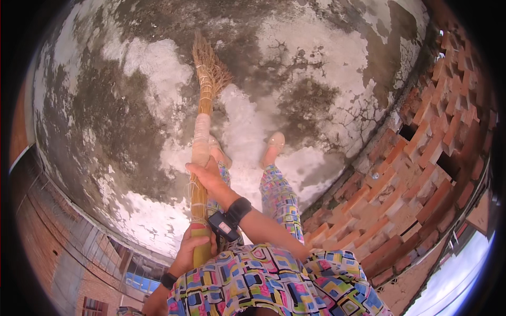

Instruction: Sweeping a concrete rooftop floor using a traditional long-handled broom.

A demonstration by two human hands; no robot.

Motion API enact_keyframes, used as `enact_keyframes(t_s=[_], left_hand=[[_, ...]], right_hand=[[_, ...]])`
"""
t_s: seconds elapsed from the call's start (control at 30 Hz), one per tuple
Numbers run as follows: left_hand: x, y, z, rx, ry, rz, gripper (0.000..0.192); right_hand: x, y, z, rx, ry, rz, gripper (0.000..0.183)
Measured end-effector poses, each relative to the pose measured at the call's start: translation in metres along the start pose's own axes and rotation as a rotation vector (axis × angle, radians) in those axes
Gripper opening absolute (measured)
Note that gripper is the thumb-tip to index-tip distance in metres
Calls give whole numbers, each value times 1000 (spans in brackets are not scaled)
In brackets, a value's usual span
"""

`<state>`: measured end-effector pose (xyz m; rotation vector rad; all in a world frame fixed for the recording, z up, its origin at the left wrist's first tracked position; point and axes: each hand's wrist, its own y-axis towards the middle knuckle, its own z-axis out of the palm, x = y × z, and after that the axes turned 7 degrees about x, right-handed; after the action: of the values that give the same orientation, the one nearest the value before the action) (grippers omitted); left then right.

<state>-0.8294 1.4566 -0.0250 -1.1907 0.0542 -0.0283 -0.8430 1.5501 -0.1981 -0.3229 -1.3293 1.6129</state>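
A broom of bundled twigs (pixel 206 96) reaches from my waist up and away over the weathered concrete floor (pixel 253 114). Its bristles fan out at the far end, and pale wrapping covers the middle of its handle. My right hand (pixel 211 177) is closed around the handle just below that wrapping. Lower down, close to my body, my left hand (pixel 193 245) grips the yellow-green end of the handle. A black strap with a small dark device (pixel 223 226) sits on my right wrist, and another black band (pixel 168 281) is on my left wrist.
Stacked red bricks (pixel 395 197) line the right side beside the floor's edge. My feet in light shoes (pixel 275 142) stand on the stained, cracked concrete. Beyond the floor's lower left edge, a brick building (pixel 59 252) and cables are visible.
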Motion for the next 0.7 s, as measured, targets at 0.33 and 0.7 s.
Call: enact_keyframes(t_s=[0.33,0.7], left_hand=[[-7,5,-16,135,97,-252,35],[-23,-86,-143,-126,-186,0,30]], right_hand=[[8,-51,-54,-188,238,88,21],[-120,-16,124,118,80,261,24]])
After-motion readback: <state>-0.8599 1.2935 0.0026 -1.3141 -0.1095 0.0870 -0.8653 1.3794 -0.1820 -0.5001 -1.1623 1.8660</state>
